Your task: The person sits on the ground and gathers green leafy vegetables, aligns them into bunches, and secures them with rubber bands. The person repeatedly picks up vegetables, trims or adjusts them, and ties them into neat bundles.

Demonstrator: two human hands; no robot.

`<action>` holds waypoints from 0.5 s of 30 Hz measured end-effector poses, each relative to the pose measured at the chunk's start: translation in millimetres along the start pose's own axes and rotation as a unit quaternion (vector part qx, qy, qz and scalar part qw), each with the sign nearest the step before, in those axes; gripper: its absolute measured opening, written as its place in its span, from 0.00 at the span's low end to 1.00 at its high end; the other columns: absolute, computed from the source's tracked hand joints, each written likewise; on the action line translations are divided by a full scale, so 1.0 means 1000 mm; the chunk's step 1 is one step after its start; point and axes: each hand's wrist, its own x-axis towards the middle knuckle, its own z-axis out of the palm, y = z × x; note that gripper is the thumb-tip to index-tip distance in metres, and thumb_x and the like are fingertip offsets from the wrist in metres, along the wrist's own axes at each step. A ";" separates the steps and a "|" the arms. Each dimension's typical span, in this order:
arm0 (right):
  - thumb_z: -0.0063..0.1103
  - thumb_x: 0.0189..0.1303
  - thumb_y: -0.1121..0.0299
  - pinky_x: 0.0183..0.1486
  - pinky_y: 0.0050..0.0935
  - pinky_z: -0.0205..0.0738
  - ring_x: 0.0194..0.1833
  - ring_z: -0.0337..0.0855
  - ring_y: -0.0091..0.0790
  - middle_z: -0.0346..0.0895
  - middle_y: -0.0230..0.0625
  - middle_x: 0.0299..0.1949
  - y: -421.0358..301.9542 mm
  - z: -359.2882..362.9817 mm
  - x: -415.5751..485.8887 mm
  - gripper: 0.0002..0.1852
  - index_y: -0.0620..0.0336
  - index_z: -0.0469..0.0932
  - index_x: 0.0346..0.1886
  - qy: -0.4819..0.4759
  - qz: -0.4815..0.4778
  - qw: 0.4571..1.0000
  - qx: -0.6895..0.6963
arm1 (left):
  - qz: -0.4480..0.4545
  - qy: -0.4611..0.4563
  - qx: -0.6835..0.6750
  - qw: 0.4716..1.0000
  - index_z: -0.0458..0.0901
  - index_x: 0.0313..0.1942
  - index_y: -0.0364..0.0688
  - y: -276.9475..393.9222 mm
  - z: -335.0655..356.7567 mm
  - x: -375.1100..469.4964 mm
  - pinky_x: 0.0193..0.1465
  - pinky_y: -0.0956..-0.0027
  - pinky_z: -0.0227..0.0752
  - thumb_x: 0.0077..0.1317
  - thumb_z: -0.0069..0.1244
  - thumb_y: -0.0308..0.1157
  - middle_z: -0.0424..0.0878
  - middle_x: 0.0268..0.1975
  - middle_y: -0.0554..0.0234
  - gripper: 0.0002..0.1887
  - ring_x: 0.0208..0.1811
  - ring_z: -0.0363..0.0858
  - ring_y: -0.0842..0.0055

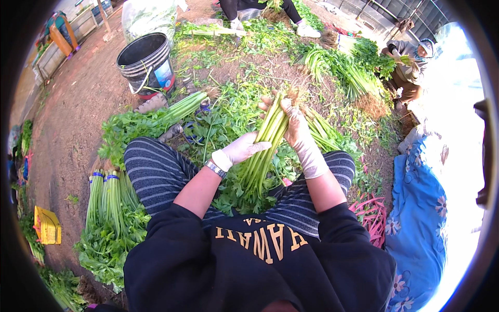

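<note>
Between my gloved hands is a bunch of celery (269,136), its roots at the top and its leaves hanging down towards my lap. My left hand (249,147) grips the stalks around the middle, the thumb across them. Near the roots, my right hand (290,117) closes on the same bunch from the right. More celery (323,130) lies on the ground just beyond my right wrist. To the left of the bunch, another celery bunch (183,107) rests beside a roll of blue tape (193,132), partly hidden by leaves.
A black bucket (146,64) stands at the upper left. Tied celery bunches (111,202) lie by my left knee, pink strips (370,218) and a blue floral cloth (417,222) at the right. Another person (409,66) holds celery near a celery pile (351,74); loose leaves litter the soil.
</note>
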 end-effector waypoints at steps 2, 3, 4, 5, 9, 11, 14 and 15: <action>0.57 0.63 0.58 0.58 0.45 0.74 0.58 0.75 0.45 0.70 0.49 0.60 -0.001 0.001 -0.004 0.34 0.62 0.57 0.68 0.029 -0.016 0.999 -0.002 | 0.006 0.003 -0.003 1.000 0.72 0.56 0.34 -0.001 0.001 -0.001 0.51 0.69 0.74 0.71 0.45 0.43 0.82 0.46 0.61 0.23 0.45 0.81 0.77; 0.57 0.64 0.60 0.57 0.45 0.75 0.58 0.75 0.45 0.70 0.49 0.60 -0.001 0.002 -0.007 0.33 0.63 0.57 0.68 0.037 -0.026 0.999 -0.001 | 0.004 0.010 0.017 1.000 0.72 0.56 0.34 -0.002 0.003 -0.001 0.51 0.69 0.74 0.71 0.45 0.44 0.82 0.46 0.61 0.23 0.45 0.81 0.77; 0.56 0.64 0.61 0.57 0.45 0.75 0.59 0.74 0.46 0.70 0.50 0.60 0.000 0.003 -0.009 0.32 0.66 0.58 0.66 0.069 -0.041 0.997 -0.021 | 0.006 0.019 0.035 0.999 0.72 0.56 0.34 -0.003 0.004 -0.001 0.51 0.69 0.74 0.71 0.45 0.45 0.82 0.46 0.61 0.23 0.45 0.81 0.77; 0.56 0.64 0.61 0.57 0.45 0.75 0.59 0.74 0.46 0.70 0.49 0.60 0.001 0.003 -0.012 0.32 0.67 0.58 0.66 0.075 -0.048 0.996 -0.031 | 0.008 0.029 0.052 0.998 0.72 0.56 0.34 -0.003 0.006 -0.001 0.51 0.69 0.75 0.71 0.45 0.45 0.82 0.46 0.61 0.24 0.45 0.81 0.77; 0.57 0.63 0.62 0.58 0.45 0.74 0.59 0.74 0.45 0.73 0.49 0.57 0.003 0.005 -0.023 0.29 0.69 0.63 0.63 0.077 -0.061 0.995 -0.007 | -0.016 -0.001 0.032 0.999 0.73 0.55 0.34 -0.001 0.008 -0.008 0.51 0.70 0.75 0.73 0.39 0.50 0.83 0.43 0.59 0.26 0.42 0.82 0.77; 0.58 0.62 0.63 0.58 0.46 0.73 0.58 0.75 0.45 0.73 0.49 0.57 0.003 0.006 -0.030 0.27 0.68 0.66 0.61 0.074 -0.068 0.995 0.023 | 0.006 -0.015 -0.009 1.000 0.74 0.55 0.33 0.002 0.009 -0.015 0.51 0.71 0.75 0.73 0.38 0.50 0.84 0.43 0.57 0.27 0.43 0.82 0.76; 0.60 0.61 0.60 0.61 0.47 0.69 0.59 0.73 0.45 0.72 0.49 0.58 0.003 0.011 -0.039 0.27 0.66 0.70 0.59 0.117 -0.070 0.991 0.000 | 0.009 -0.016 -0.084 0.996 0.75 0.53 0.32 0.007 0.011 -0.024 0.52 0.71 0.74 0.73 0.38 0.49 0.84 0.45 0.57 0.26 0.44 0.82 0.76; 0.60 0.61 0.59 0.62 0.47 0.68 0.59 0.72 0.45 0.72 0.49 0.59 0.004 0.015 -0.042 0.27 0.65 0.70 0.59 0.148 -0.074 0.986 -0.006 | 0.014 -0.011 -0.073 0.997 0.75 0.53 0.32 0.009 0.012 -0.027 0.52 0.71 0.74 0.73 0.38 0.49 0.84 0.45 0.57 0.26 0.44 0.82 0.76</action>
